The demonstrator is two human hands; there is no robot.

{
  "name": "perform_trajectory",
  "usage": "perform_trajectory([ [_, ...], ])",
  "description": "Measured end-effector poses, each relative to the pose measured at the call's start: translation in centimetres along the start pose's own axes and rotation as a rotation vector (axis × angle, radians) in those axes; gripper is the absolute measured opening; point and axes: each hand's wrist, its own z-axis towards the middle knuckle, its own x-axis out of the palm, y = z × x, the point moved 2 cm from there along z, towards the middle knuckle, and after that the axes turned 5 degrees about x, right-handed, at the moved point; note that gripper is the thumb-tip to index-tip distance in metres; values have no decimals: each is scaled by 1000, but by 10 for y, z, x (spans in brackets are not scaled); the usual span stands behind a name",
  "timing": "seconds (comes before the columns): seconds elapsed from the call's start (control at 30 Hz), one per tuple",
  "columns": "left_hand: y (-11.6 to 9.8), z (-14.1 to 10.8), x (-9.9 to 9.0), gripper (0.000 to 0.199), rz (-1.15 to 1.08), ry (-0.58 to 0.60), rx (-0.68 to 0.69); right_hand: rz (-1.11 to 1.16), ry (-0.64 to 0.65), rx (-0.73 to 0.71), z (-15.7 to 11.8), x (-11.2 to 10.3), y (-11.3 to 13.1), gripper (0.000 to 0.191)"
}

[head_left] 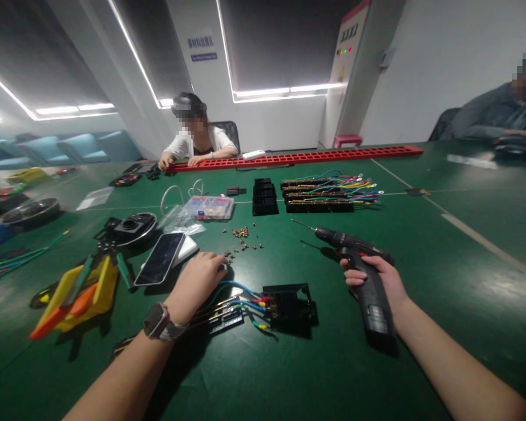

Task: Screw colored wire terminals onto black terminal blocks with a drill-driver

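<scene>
My right hand (372,278) is wrapped round the handle of a black cordless drill (366,257); its long bit points left over the table. My left hand (204,275), a watch on its wrist, reaches to the near edge of a scatter of small brass-coloured screws (241,232). Its fingers are curled together and partly hidden, so whatever they pinch cannot be made out. Below and right of that hand lies a black terminal housing (289,304) with blue, red and yellow-sleeved wires and brass strips running left, partly under my left forearm.
Left of my hand are a phone (161,259), a yellow bin (87,292) with green-handled pliers, and a round dish (135,231). Farther back are a clear parts box (210,207), black housings (265,197) and wired strips (319,196). Beyond a red rail (298,158) sits a person.
</scene>
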Motion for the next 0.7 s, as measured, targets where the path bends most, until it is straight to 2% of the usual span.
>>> perform_trajectory([
  [0.13,-4,3,2,20,95,24,-5,4,-18,13,-2,4,-2,43],
  [0.27,-4,5,3,18,60,53,18,-6,-27,16,-3,5,-2,43],
  [0.37,0,3,0,20,6,24,-6,-19,-24,18,-3,3,-1,43],
  [0.47,-3,-2,-11,13,-158,-77,-29,-33,-22,18,-1,0,-1,42],
  [0.57,-23,-8,-24,13,-478,-142,65,-44,-23,6,2,-1,0,42],
  [0.7,-62,-20,-32,14,-749,-56,307,-53,-23,3,2,-1,0,43],
])
